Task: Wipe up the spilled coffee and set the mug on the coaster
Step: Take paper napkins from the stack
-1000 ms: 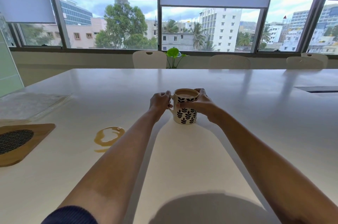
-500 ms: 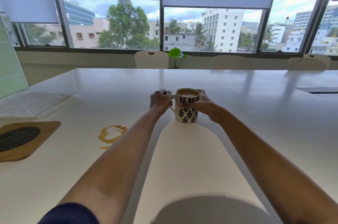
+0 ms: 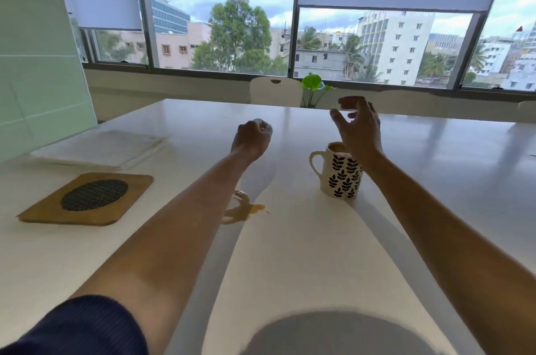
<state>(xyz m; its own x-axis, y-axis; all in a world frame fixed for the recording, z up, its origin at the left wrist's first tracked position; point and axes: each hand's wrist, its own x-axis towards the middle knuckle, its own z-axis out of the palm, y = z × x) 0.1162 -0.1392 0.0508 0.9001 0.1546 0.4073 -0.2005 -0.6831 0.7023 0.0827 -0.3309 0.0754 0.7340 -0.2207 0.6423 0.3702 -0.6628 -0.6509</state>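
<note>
A white mug (image 3: pixel 339 173) with a black leaf pattern stands upright on the white table (image 3: pixel 304 253), coffee inside, handle pointing left. My right hand (image 3: pixel 358 127) hovers just above and behind it, fingers spread and relaxed, touching nothing. My left hand (image 3: pixel 251 138) is raised to the left of the mug, curled into a loose fist with nothing in it. A brown coffee spill (image 3: pixel 245 209) lies on the table, partly hidden under my left forearm. The wooden coaster (image 3: pixel 87 199) with a dark mesh round centre sits at the left.
A stack of white folded cloths or paper (image 3: pixel 101 147) lies behind the coaster near the green wall panel. White chairs (image 3: pixel 275 90) and a small green plant (image 3: pixel 313 88) stand at the table's far edge under the windows.
Both hands have let go of the mug and lifted off it. The left hand moved left and closed into a fist. The camera has turned left, so the mug appears further right.
</note>
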